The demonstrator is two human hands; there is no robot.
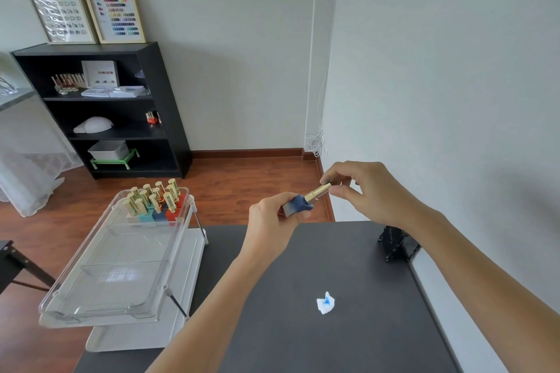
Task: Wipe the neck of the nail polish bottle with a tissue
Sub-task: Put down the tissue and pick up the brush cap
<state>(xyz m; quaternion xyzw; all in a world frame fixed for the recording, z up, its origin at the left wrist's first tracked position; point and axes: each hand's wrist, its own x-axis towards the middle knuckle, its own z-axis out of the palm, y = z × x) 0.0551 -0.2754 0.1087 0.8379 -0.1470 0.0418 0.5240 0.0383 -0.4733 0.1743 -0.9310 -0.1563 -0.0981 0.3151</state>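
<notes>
My left hand (269,221) grips the blue body of a nail polish bottle (298,205), held tilted in the air above the far edge of the dark table (348,251). My right hand (360,188) pinches the bottle's gold cap (318,191) between thumb and fingers. The cap sits on the bottle, so the neck is hidden. A crumpled white tissue (325,302) with a blue stain lies alone on the table, below and nearer to me than both hands.
A clear tray (100,288) on a white cart at the left holds several gold-capped polish bottles (154,203) at its far end. A small black object (394,244) sits by the table's right edge, near the wall. A black shelf stands at the back left.
</notes>
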